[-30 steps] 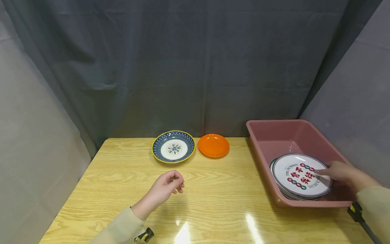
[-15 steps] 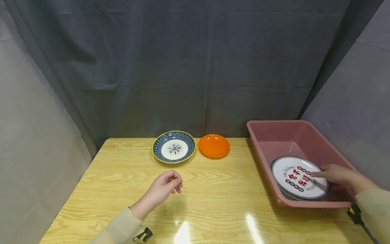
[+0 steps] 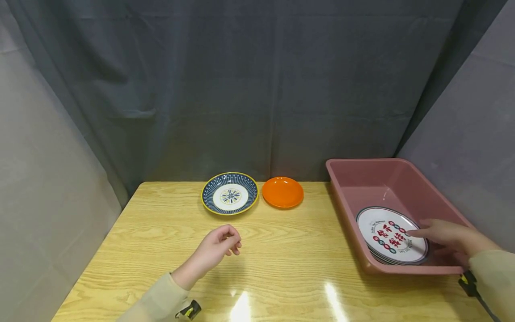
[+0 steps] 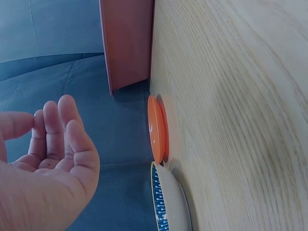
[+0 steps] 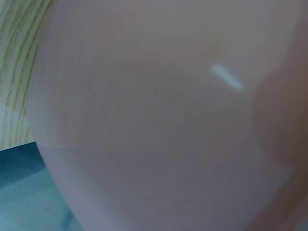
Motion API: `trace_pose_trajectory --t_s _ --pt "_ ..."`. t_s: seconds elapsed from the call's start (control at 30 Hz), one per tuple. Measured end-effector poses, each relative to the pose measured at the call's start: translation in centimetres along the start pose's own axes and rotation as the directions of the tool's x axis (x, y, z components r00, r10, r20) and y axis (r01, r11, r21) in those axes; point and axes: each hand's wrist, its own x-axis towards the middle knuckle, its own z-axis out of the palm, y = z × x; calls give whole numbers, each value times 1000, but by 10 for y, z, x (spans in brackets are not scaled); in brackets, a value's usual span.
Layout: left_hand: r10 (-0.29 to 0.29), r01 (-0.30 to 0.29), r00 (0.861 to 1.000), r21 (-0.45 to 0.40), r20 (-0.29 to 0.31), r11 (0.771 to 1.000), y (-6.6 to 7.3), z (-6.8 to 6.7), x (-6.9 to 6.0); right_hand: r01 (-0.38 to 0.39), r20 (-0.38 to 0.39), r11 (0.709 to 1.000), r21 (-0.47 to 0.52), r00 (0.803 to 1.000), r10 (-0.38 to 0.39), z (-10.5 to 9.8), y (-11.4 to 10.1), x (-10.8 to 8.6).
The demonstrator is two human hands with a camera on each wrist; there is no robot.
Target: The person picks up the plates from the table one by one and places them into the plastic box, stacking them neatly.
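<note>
Pink basin (image 3: 368, 174), right of the head frame, holds stacked white plates (image 3: 388, 243) in its lower part; we'd keep them level, not knocking rims. Right hand (image 3: 452, 237): thumb overlaps top plate, fingers mostly hidden, so we can't tell if it grips; right-wrist view's blurry. Left hand (image 3: 219, 246), lower centre, curls loosely around nothing.

Wood-grain table (image 3: 289, 250), blue-and-white patterned plate (image 3: 230, 193) upper centre, orange plate (image 3: 283, 192) just beside it, pink tub (image 3: 348, 223) at right
</note>
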Motion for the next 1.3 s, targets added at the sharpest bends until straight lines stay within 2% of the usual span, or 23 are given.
trace_pose_trajectory --t_s 0.17,0.23,0.3,0.4,0.43,0.57,0.7,0.83,0.87,1.0,1.2,1.3 --pt "-1 1 1000 3 -4 1000 -1 -1 0 6 0 1000 8 1000 -6 0 -1 -2" --pt "-4 4 1000 5 -6 1000 -1 -2 -1 68 -46 994 -86 996 -72 -1 -2 -4" --pt "-4 4 1000 8 -6 1000 -2 -3 -1 133 -100 972 -196 983 -154 -2 -6 -7" --pt "-10 10 1000 18 -12 1000 -3 -6 0 191 -191 908 -374 942 -277 -1 -16 -13" --pt "-11 11 1000 21 -15 1000 -4 -7 0 199 -211 898 -392 931 -298 -1 -21 -16" --pt "-20 21 999 37 -31 999 -6 -11 2 190 -311 882 -431 886 -343 3 -45 -29" --pt "-43 46 997 58 -58 997 -9 -15 6 227 -405 875 -428 817 -410 14 -76 -43" --pt "-88 95 991 68 -104 993 -14 -20 12 271 -487 850 -452 723 -490 32 -107 -60" --pt "-101 110 988 67 -117 992 -15 -22 13 278 -510 842 -462 694 -508 37 -113 -64" --pt "-149 163 975 74 -167 984 -20 -30 23 307 -596 812 -496 560 -575 54 -133 -79" --pt "-181 223 946 139 -267 965 -30 -46 42 358 -669 749 -557 340 -661 78 -156 -86" --pt "-205 262 925 147 -321 954 -35 -53 53 387 -682 718 -579 253 -686 89 -164 -84"
